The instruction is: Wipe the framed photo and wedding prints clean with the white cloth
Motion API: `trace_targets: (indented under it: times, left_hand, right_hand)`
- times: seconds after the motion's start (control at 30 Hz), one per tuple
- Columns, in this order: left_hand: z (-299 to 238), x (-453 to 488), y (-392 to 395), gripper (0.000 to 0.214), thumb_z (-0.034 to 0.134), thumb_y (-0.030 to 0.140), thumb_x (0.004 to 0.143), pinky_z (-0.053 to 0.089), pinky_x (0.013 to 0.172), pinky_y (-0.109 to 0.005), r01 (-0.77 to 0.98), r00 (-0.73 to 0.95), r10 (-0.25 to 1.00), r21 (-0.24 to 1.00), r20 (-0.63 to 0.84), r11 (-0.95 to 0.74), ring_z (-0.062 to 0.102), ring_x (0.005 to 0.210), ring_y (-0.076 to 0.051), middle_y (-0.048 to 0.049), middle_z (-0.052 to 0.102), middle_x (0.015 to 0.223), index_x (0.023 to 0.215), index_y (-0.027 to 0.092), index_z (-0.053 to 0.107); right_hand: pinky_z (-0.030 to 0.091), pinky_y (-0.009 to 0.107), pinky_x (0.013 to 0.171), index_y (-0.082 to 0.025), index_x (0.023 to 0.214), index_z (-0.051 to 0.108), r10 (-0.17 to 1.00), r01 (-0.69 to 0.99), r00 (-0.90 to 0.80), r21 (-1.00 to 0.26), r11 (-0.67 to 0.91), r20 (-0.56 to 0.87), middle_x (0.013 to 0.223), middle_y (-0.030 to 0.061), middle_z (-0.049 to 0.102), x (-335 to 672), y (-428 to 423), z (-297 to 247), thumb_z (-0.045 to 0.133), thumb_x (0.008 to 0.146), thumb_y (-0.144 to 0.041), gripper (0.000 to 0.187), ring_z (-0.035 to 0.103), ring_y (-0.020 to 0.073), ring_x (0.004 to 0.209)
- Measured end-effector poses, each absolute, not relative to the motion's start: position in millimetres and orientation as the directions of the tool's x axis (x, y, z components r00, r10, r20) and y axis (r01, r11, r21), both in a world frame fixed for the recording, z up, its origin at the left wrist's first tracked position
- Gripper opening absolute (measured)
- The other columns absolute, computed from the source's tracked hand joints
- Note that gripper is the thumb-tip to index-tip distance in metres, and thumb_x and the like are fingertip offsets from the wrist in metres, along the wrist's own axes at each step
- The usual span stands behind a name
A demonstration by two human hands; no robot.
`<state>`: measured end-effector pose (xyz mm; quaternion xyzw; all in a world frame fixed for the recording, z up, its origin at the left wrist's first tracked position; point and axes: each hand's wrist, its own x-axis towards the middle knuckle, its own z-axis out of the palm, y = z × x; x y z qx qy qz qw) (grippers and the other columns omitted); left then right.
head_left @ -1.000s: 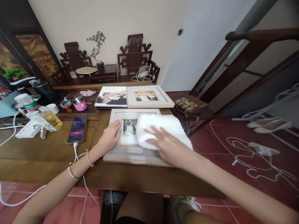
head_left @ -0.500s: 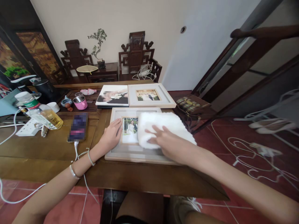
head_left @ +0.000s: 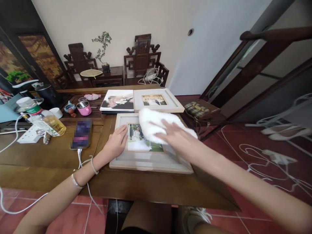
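Note:
A light wooden picture frame (head_left: 136,164) with a photo in it lies flat on the brown table (head_left: 48,156) in front of me. My left hand (head_left: 116,143) rests flat on the frame's left side, fingers stretched out, holding it down. My right hand (head_left: 175,135) presses a white fluffy cloth (head_left: 156,123) onto the upper right part of the frame, fingers spread over the cloth. A second framed photo (head_left: 158,100) and a photo album (head_left: 117,100) lie side by side just beyond.
A phone (head_left: 81,134) with a white cable lies left of the frame. Farther left stand an oil bottle (head_left: 50,123), a power strip (head_left: 28,135), a pink cup (head_left: 83,108) and small dishes. Carved chairs (head_left: 142,58) stand behind; cables lie on the red floor at right.
My right hand has slid the cloth from the frame's lower right up toward its top edge, uncovering more of the photo. My left hand has stayed in place.

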<state>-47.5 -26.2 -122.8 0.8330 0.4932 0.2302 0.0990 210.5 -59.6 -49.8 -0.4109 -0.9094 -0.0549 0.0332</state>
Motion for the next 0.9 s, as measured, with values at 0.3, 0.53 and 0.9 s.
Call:
trace_targets:
  times: [0.3, 0.53, 0.9]
  left_hand:
    - [-122, -47, -26, 0.042, 0.035, 0.025, 0.096, 0.034, 0.111, -0.047, 0.786, 0.396, 0.878, 0.395, 0.269, -0.475, 0.039, 0.135, -0.026, -0.0139, 0.046, 0.142, 0.133, 0.011, 0.049]
    - [-125, -46, -26, 0.042, 0.035, 0.025, 0.095, 0.036, 0.11, -0.048, 0.787, 0.38, 0.877, 0.395, 0.295, -0.474, 0.04, 0.134, -0.026, -0.0143, 0.047, 0.141, 0.132, 0.011, 0.05]
    - [-124, -48, -27, 0.041, 0.034, 0.023, 0.095, 0.034, 0.111, -0.047, 0.766, 0.432, 0.847, 0.369, 0.311, -0.526, 0.04, 0.134, -0.025, -0.0146, 0.047, 0.142, 0.132, 0.012, 0.049]
  right_hand:
    - [0.035, 0.068, 0.097, -0.023, 0.124, 0.06, 0.775, 0.758, -0.63, 0.179, 0.627, -0.045, 0.15, 0.0038, 0.035, 190, -20, -67, 0.035, 0.073, 0.014, 0.068, 0.029, 0.0429, 0.135]
    - [0.041, 0.061, 0.096, -0.025, 0.121, 0.062, 0.667, 0.734, -0.669, -0.151, 0.662, -0.329, 0.147, 0.0053, 0.042, 197, -108, -28, 0.037, 0.059, 0.016, 0.079, 0.034, 0.0413, 0.133]
    - [0.035, 0.063, 0.1, -0.023, 0.129, 0.057, 0.754, 0.772, -0.634, -0.075, 0.631, -0.172, 0.147, 0.0081, 0.041, 186, -98, -50, 0.038, 0.063, 0.012, 0.077, 0.028, 0.0429, 0.136]
